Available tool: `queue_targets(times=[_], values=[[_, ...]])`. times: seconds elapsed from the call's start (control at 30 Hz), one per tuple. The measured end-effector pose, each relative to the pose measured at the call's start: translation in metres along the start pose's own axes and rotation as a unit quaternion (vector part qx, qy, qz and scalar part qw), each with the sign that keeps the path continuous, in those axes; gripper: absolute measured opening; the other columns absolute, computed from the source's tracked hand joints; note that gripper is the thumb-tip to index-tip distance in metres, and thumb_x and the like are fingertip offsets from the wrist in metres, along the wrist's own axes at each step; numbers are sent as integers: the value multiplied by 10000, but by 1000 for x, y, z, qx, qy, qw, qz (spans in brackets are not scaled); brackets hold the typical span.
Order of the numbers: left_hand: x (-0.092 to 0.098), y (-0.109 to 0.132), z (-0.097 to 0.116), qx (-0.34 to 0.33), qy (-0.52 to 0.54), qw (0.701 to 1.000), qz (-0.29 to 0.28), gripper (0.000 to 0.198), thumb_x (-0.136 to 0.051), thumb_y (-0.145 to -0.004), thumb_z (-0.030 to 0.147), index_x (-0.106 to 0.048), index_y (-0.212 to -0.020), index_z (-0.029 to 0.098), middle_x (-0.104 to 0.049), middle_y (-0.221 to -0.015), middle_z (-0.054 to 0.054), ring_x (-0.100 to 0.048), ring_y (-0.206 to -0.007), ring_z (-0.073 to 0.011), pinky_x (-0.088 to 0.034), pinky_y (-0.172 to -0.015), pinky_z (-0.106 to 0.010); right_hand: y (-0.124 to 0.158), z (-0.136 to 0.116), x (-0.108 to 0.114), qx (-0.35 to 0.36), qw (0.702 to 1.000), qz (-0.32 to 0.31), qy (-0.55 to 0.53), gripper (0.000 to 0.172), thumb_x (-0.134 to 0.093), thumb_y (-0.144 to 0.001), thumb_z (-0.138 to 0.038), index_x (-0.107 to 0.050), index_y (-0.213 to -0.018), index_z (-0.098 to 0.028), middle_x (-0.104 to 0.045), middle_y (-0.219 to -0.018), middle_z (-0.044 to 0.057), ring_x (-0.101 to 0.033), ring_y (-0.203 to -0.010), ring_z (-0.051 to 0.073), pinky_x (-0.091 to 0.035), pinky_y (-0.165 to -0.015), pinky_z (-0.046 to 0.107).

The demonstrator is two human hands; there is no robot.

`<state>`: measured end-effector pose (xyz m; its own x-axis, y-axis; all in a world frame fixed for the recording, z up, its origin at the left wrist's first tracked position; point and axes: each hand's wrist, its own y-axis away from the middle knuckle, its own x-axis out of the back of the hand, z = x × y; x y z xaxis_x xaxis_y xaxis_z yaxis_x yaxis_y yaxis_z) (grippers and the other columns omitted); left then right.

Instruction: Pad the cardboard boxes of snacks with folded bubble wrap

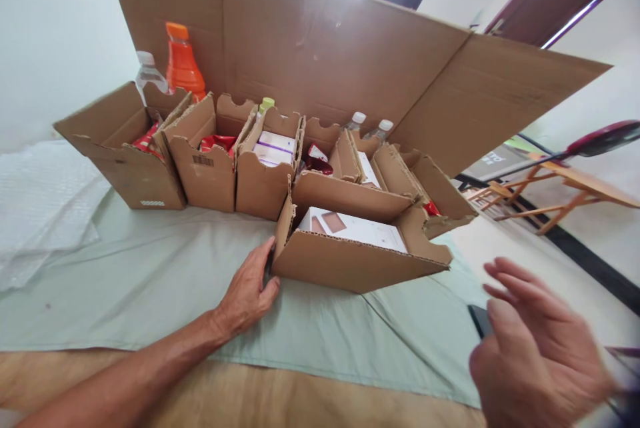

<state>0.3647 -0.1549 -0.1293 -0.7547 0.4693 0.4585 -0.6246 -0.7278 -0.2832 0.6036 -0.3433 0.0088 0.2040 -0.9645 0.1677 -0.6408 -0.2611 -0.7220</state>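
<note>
A tan open-topped cardboard box [350, 265] stands in front of a row of similar boxes, turned at an angle. Inside it lies a white carton [370, 231] with brown squares printed on one end. My left hand [250, 288] rests against this box's left end, fingers stretched along it and the thumb apart; the fingertips are partly hidden. Off to the right, my right hand [537, 348] hangs in the air with its fingers extended, slightly blurred and holding nothing. Partly behind it, a flat dark object [480, 321] lies on the pale green cloth [165, 268].
Several cardboard bins [210, 178] hold red packets [220, 143] and white-purple cartons [274, 148]. An orange bottle [184, 68] and clear bottles [150, 73] show behind them. A tall cardboard panel [320, 35] backs the row. Bubble wrap [45, 208] lies left; a folding wooden chair [560, 181] stands right.
</note>
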Motion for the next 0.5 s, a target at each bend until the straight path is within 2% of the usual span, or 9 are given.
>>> queue_targets(times=[0.03, 0.1, 0.17, 0.23, 0.33, 0.5], values=[[-1, 0, 0, -4, -5, 1000, 4, 737, -563, -869, 178, -358, -1578, 187, -532, -1542, -167, -515, -1425, -321, -413, -1199, -539, 11, 19, 5, -67, 998, 5, -4, 336, -720, -877, -363, -717, -1196, -260, -692, -1324, 90, -638, -1241, 329, -497, -1004, 538], [-2, 1, 1, -10, -12, 1000, 10, 727, -564, -867, 187, -363, -1566, 181, -536, -1531, -172, -521, -1412, -323, -419, -1189, -541, 29, 50, 7, -163, 982, -100, 9, 492, -736, -840, -461, -665, -1271, -233, -687, -1324, 127, -643, -1224, 338, -540, -934, 500], [-2, 2, 3, -17, -22, 1000, 15, 707, -561, -869, 197, -375, -1550, 177, -553, -1502, -175, -542, -1379, -326, -440, -1164, -541, 40, 67, -2, -202, 952, -228, 9, 560, -746, -805, -529, -647, -1267, -228, -700, -1292, 136, -659, -1179, 327, -567, -894, 460], [-1, 2, 7, -22, -33, 999, 23, 671, -552, -878, 211, -397, -1531, 179, -584, -1454, -168, -573, -1329, -323, -467, -1130, -531, 47, 71, -15, -205, 935, -290, -12, 532, -739, -800, -558, -659, -1211, -229, -735, -1205, 122, -695, -1065, 300, -588, -859, 434], [3, 1, 11, -17, -53, 997, 54, 630, -544, -876, 214, -429, -1495, 179, -626, -1357, -147, -619, -1221, -309, -520, -1047, -499, 58, 64, -34, -200, 928, -313, -33, 510, -706, -822, -573, -647, -1196, -232, -745, -1156, 102, -711, -927, 262, -603, -828, 417], [12, -3, 13, 15, -82, 992, 96, 619, -551, -861, 208, -427, -1468, 206, -643, -1176, -92, -647, -901, -231, -574, -832, -414, 78, 62, -49, -205, 925, -315, -48, 555, -679, -851, -548, -566, -1285, -221, -692, -1245, 126, -709, -958, 266, -592, -856, 437]])
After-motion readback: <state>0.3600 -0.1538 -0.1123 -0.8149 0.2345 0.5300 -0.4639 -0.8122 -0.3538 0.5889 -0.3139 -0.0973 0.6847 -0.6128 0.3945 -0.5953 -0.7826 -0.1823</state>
